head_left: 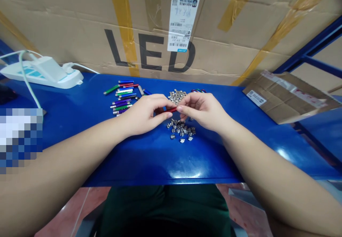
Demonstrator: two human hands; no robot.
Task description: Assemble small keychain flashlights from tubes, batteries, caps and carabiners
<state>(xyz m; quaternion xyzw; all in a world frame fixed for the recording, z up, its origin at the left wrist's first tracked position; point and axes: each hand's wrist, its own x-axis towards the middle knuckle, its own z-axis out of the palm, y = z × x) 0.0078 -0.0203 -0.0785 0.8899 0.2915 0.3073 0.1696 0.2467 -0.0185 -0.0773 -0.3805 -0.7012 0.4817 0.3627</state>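
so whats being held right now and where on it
A slim red tube, held along its length between the fingertips of the left hand and right hand.

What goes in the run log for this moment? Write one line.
left hand: pinching red tube | right hand: pinching same tube | nearby: small metal pieces, coloured tubes

power strip (40, 73), cardboard led carton (157, 19)

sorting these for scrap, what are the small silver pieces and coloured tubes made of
The silver pieces look like polished metal, going by their bright glints; possibly plated. The coloured tubes look like anodised or painted metal, with a satin sheen and silver ends, though plastic is possible.
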